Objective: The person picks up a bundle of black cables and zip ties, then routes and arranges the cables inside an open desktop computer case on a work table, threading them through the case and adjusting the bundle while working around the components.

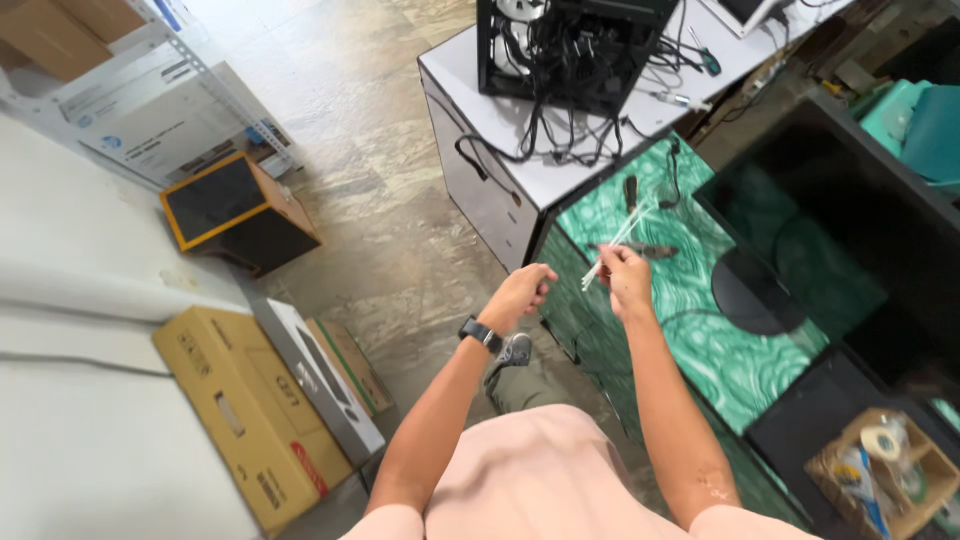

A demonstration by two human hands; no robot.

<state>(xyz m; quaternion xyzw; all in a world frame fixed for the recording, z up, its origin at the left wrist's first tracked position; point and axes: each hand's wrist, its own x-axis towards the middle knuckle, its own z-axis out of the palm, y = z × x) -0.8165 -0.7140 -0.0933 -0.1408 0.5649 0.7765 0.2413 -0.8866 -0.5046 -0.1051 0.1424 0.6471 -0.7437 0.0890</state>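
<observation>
Head view: we record the right hand [628,280] raised over the edge of the green marbled bench [690,300], its fingers pinched on a small bundle of thin white strips [617,240], which we take to be cable ties, though the view is too coarse to confirm. The strips fan upward and away from the palm, held near one end so the free lengths stay clear of the surface. The left hand [520,297], with a dark wristwatch [481,334], hangs just beside it, fingers curled inward and holding nothing that we can make out. Beyond, a black open-framed computer case [570,45] with loose dark cables [545,145] stands on a white cabinet [500,130]. Cardboard boxes [250,410] lie on the stone floor [380,200].
</observation>
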